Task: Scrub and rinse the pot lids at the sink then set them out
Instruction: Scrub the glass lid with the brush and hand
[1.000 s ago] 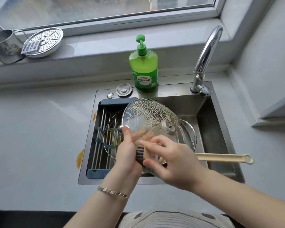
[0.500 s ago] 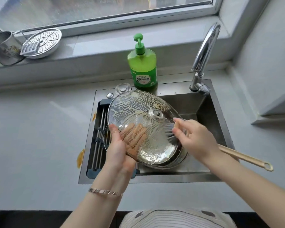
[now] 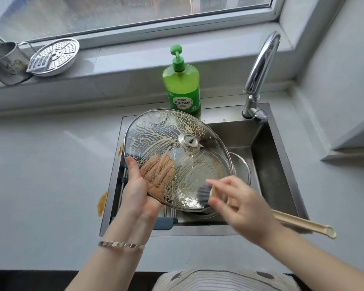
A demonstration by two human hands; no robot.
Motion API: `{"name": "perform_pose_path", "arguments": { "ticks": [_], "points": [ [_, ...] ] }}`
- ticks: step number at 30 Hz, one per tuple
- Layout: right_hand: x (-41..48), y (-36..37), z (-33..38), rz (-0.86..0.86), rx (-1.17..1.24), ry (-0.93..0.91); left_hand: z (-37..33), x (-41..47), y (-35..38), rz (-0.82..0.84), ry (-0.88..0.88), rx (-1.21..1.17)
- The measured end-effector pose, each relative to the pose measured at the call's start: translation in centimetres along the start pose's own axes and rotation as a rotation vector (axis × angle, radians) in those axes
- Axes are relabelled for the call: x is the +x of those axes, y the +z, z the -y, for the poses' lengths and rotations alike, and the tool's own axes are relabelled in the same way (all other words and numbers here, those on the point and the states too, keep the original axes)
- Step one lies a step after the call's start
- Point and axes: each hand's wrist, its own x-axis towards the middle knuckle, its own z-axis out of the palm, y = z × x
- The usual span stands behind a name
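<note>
My right hand (image 3: pixel 240 202) is now sweeping the brush (image 3: pixel 204 195) down to the near edge of the soapy glass lid (image 3: pixel 166 133), fingers curled round its handle. My left hand (image 3: pixel 138 190) is gripping the lid's left rim, thumb on top and fingers beneath, holding it tilted above the sink (image 3: pixel 267 164).

One wide-angle view, worn on the head, looks forward and steeply down from close above the sink (image 3: pixel 268 171) and the surrounding worktop (image 3: pixel 40 175), with the window (image 3: pixel 135 13) across its top edge.
</note>
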Motion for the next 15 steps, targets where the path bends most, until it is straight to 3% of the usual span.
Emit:
{"name": "perform_pose_path", "arguments": {
  "ticks": [3, 4, 8, 9, 13, 15],
  "points": [
    [2.6, -1.6, -3.1, -0.178, 0.080, 0.398, -0.1, -0.3, 0.3, 0.017, 0.009, -0.024],
    [2.7, -1.6, -3.3, -0.187, 0.068, 0.436, -0.1, -0.3, 0.4, 0.023, 0.013, -0.028],
    [0.8, 0.9, -0.3, -0.052, 0.074, 0.071, -0.8, -0.6, 0.8, 0.037, 0.023, -0.004],
    [0.8, 0.8, -0.5, -0.033, 0.076, 0.064, -0.9, -0.7, 0.7, 0.047, 0.023, 0.003],
    [3.8, -1.6, -3.6, -0.165, 0.264, 0.484, -0.8, -1.4, 0.5, 0.095, 0.013, 0.034],
    [3.9, -1.3, -2.8, -0.161, 0.261, 0.371, -0.8, -1.6, 0.3, 0.112, 0.016, 0.060]
  ]
}}
